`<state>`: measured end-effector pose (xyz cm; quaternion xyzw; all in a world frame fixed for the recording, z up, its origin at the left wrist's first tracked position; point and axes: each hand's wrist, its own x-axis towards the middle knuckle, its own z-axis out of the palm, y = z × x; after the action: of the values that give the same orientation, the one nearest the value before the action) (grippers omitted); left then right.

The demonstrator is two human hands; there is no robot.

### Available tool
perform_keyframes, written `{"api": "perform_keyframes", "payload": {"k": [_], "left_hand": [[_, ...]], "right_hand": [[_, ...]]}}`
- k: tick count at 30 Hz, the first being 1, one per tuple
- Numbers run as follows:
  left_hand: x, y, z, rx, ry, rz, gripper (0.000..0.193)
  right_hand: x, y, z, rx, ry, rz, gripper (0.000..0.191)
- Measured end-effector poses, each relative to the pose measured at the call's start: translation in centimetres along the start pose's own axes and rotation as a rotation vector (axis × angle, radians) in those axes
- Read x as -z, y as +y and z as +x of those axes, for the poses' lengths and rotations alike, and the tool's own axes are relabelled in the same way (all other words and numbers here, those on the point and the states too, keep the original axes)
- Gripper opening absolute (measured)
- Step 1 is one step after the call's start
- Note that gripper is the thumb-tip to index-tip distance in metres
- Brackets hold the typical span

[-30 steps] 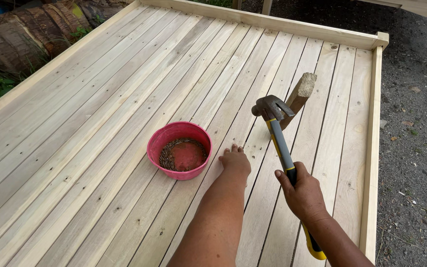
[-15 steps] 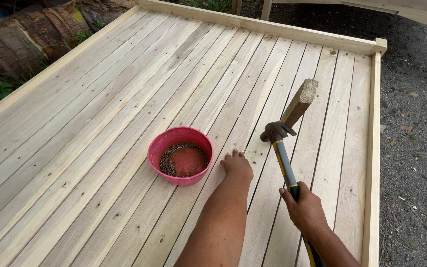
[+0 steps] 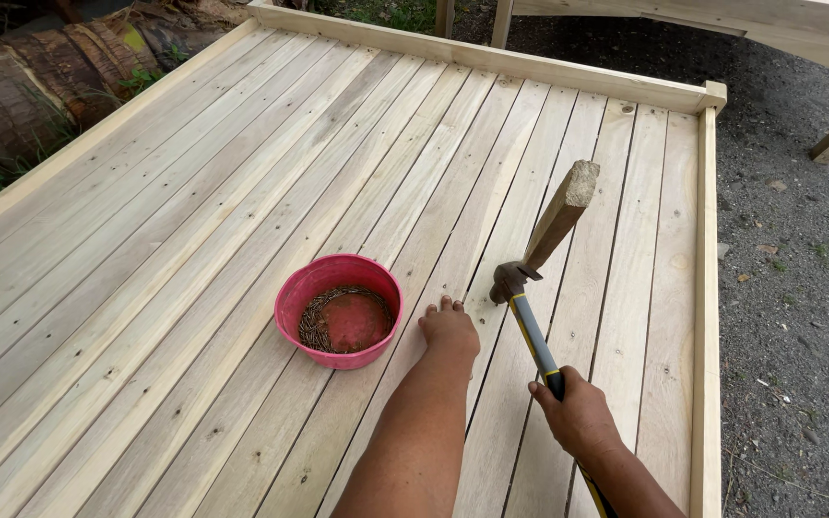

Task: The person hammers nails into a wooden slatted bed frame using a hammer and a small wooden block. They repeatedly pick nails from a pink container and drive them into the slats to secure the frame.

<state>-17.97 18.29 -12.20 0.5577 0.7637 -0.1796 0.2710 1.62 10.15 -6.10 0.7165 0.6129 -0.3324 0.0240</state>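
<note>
R hand (image 3: 580, 414) is clenched round the lower grip of a claw hammer (image 3: 528, 331), black-and-yellow handle, steel head. Handle's long axis runs up and slightly left from the fist; the head (image 3: 508, 281) sits beyond the knuckles, close over the planks and right at the low end of a short wooden block (image 3: 558, 219). Block leans, its long axis rising up-right from the hammer head, sawn end topmost. Can't tell if the head touches the block or only sits against it from this angle.

L hand (image 3: 450, 329) lies palm down on the plank deck (image 3: 242, 192), fingers (image 3: 437, 309) spread flat and grasping nothing, tips pointing away from the body. It sits between a red plastic bowl (image 3: 292, 297) and the hammer head: bowl just to its left, head just to its right and a bit further out. Bowl holds a ring of small dark nails (image 3: 314, 321) round the inside bottom.

So: L hand is nearer the bowl and nails, R hand owns the hammer, and the head lies up-right of the L fingertips, near but apart.

Deck is pale, unfinished boards w/ a raised edge rail (image 3: 707, 288) on the right; gravel ground (image 3: 798, 288) past it, palm log (image 3: 40, 77) at far left.
</note>
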Motion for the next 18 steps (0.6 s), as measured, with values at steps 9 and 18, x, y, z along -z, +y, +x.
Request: {"api": "perform_keyframes", "payload": {"k": [9, 18], "left_hand": [[0.7, -0.4, -1.4, -0.020, -0.022, 0.058, 0.144], [0.0, 0.2, -0.2, 0.029, 0.025, -0.083, 0.084]], "right_hand": [[0.9, -0.9, -0.1, 0.164, 0.156, 0.105, 0.038], [0.6, -1.7, -0.8, -0.061, -0.064, 0.079, 0.040]]}}
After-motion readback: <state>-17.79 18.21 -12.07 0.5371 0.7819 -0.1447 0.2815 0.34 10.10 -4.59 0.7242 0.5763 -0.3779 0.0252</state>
